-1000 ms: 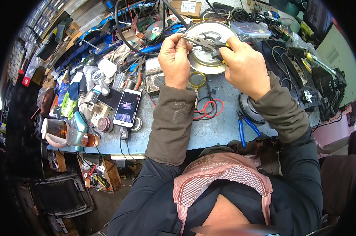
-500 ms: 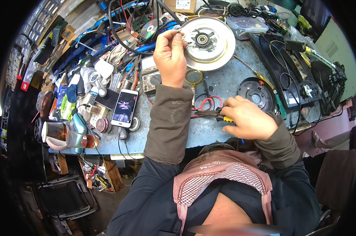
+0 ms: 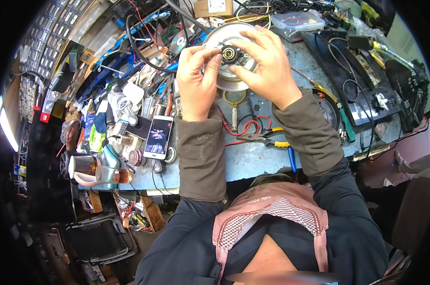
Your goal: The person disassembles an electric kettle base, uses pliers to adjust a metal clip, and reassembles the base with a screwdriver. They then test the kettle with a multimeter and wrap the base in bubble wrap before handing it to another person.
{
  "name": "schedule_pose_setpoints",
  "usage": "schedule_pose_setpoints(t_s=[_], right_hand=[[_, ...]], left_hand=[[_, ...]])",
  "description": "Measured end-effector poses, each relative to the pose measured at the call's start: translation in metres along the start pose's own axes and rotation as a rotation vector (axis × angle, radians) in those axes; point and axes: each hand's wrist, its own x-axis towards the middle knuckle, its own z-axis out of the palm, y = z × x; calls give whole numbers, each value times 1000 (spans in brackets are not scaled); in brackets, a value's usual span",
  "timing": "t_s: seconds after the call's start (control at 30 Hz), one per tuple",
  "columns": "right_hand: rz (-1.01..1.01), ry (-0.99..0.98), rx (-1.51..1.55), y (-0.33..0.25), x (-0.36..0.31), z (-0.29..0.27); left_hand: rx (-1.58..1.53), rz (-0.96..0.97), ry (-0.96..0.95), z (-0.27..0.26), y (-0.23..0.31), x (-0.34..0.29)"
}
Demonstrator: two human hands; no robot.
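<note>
A round pale metal disc (image 3: 229,86) with a dark ringed hub (image 3: 229,53) lies at the back of the bench. At its left side my left hand (image 3: 198,83) is closed in a pinch near the hub; whatever its fingertips hold is too small to name. From the right, my right hand (image 3: 268,66) reaches over the disc, fingers spread, thumb and index finger on either side of the hub. It appears to hold nothing, and it covers the disc's right part. Pliers with yellow and blue handles (image 3: 280,144) rest on the bench, jaws toward the left.
A magnifying glass (image 3: 234,111) and red test leads (image 3: 247,127) lie just below the disc. A white phone (image 3: 158,137) stands left, near a glass teapot (image 3: 83,166) and a cup (image 3: 117,175). A green-handled screwdriver (image 3: 346,124) and a flat black panel (image 3: 348,78) are right.
My right hand has let go of the pliers, now lying on the bench, and moved up to the disc's hub. My left hand stays pinched, slightly lower. The view has shifted a little.
</note>
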Motion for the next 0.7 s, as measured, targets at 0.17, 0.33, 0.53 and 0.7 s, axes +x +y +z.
schedule_pose_setpoints(t_s=[0.17,0.33,0.53,0.7], right_hand=[[-15,47,21,-4,-5,5],[22,67,7,-3,-8,3],[29,104,36,2,-10,4],[27,87,47,-1,-10,2]], left_hand=[[131,-135,-85,-16,15,-4],[-66,-275,-238,-26,20,-8],[-285,-392,-182,-24,16,-10],[-474,-488,-69,-18,12,-14]])
